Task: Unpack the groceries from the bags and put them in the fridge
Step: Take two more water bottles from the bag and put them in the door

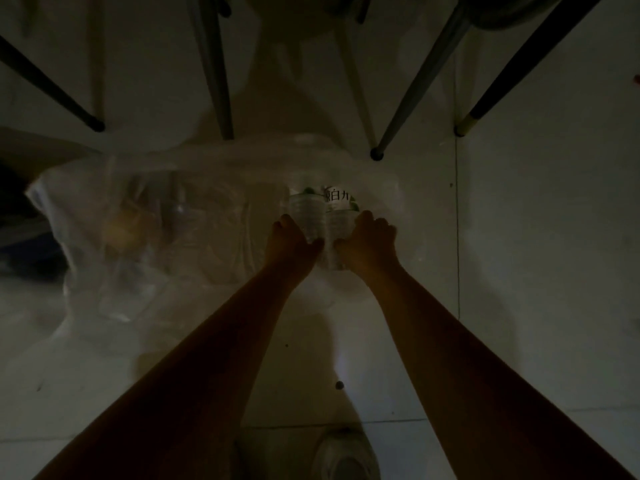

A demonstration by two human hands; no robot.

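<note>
The scene is dim. Clear plastic water bottles (323, 216) with a white label stand on the pale floor in front of me, at least two side by side. My left hand (292, 237) grips the left bottle and my right hand (369, 242) grips the right one, both near the lower bodies. To the left lies a large translucent plastic bag (138, 237) with several bottles and a yellowish item faintly showing through it. The fridge is out of view.
Several thin dark chair and table legs (408, 95) stand just behind the bottles and bag. A dark object (20, 216) sits at the far left edge. My pale shoe (343, 455) is at the bottom. Open tiled floor (536, 237) lies to the right.
</note>
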